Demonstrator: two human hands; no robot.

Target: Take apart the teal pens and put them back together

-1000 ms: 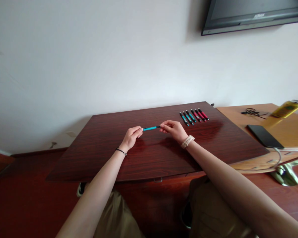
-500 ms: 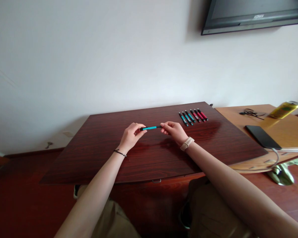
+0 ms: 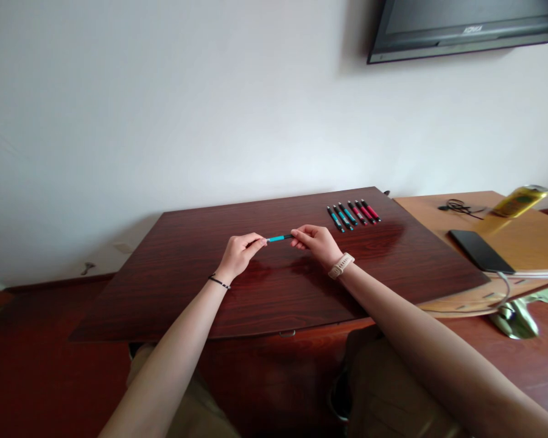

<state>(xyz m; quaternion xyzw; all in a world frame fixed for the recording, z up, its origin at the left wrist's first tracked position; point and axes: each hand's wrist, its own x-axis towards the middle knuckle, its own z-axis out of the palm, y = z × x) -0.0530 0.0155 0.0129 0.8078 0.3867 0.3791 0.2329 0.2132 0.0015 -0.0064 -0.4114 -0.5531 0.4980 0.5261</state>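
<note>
Holding one turquoise-and-black pen [image 3: 276, 239] at both ends, two bare hands are placed over the middle of the dark wood desk [image 3: 274, 292]. Left hand [image 3: 237, 252]: thumb and fingers pinched on the left end, that tip hidden by the fingertips. Right hand [image 3: 318, 242]: thumb and index finger closed on the black right end, other fingers curled in underneath. Neither is spread open; nothing else is seen in either grip. Pen is held roughly level, right end a touch higher in view, turquoise barrel exposed between the hands. It appears to be raised off the surface; how far cannot be told.

Toward the far right of the desk, six pens are laid in a slanted row, near the right hand but untouched: three turquoise pens [image 3: 343, 217] on the left, three red pens [image 3: 365, 212] on the right, all with black sections.

Dark bracelet [image 3: 220, 281] is worn on the left wrist, light-banded watch [image 3: 341, 266] on the right. Just beside, on the right, a lighter wood desk [image 3: 539, 243] carries a black phone [image 3: 479, 250], a coiled black cable [image 3: 459, 207] and a yellow can [image 3: 520, 201]. TV [image 3: 466, 33] is mounted on the white wall [image 3: 210, 103] above.
</note>
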